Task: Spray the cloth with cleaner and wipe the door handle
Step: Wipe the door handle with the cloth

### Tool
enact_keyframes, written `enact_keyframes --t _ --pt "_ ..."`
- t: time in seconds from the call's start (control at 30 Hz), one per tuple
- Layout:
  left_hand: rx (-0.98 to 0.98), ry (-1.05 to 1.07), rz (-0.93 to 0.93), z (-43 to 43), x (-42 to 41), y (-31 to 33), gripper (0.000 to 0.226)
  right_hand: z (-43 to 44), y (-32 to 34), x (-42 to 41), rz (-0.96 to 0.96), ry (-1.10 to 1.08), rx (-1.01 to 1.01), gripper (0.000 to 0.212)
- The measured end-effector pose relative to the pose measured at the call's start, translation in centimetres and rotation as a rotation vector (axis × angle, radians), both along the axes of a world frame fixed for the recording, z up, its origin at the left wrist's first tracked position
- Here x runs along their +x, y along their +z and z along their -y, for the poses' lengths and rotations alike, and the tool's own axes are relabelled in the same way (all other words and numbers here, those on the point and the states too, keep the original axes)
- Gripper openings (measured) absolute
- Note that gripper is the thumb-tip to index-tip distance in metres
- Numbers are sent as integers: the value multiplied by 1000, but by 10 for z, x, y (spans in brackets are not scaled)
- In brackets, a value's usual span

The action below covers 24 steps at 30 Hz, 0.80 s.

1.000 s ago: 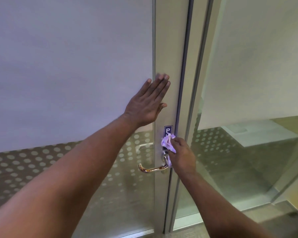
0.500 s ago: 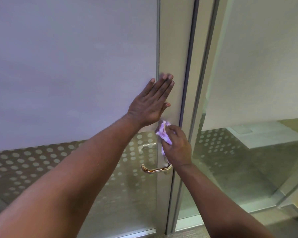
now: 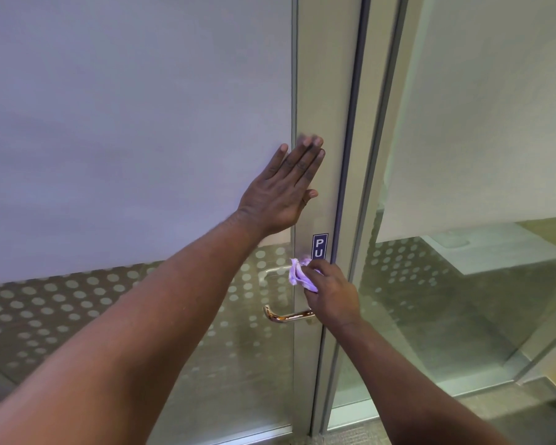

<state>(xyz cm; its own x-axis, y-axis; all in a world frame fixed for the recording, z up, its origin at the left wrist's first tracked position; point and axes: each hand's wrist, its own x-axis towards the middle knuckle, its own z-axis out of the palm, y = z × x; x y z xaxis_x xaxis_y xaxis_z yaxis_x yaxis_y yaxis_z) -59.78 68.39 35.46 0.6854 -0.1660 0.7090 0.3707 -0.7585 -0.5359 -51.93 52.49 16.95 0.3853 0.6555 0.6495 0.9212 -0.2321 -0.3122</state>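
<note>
While the left hand [image 3: 278, 194] lies flat and open on the door frame [image 3: 326, 91], probably bracing it, the right hand [image 3: 331, 295] pinches a bunched purple cloth [image 3: 297, 274] against the frame just above the brass lever handle [image 3: 286, 316].

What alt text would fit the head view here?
A right hand presses a crumpled purple cloth to a glass door's frame just above its brass handle. The left hand lies flat higher up on the door.
</note>
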Motion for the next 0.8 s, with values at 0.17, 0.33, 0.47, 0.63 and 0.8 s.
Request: enact_keyframes --t 0.17,0.33,0.47,0.63,0.8 --pt "11 6 4 1 0 0 64 1 13 6 -116 -101 138 43" --pt "8 -5 7 1 0 0 63 -10 42 2 -276 -138 289 39" --pt "9 1 -2 -1 2 -1 64 -13 59 -4 -83 -70 271 36" --pt "9 -15 9 -5 3 -3 65 -7 53 9 -20 -81 210 38" --pt "-3 -28 14 -7 5 -3 65 5 26 19 -80 -118 145 40"
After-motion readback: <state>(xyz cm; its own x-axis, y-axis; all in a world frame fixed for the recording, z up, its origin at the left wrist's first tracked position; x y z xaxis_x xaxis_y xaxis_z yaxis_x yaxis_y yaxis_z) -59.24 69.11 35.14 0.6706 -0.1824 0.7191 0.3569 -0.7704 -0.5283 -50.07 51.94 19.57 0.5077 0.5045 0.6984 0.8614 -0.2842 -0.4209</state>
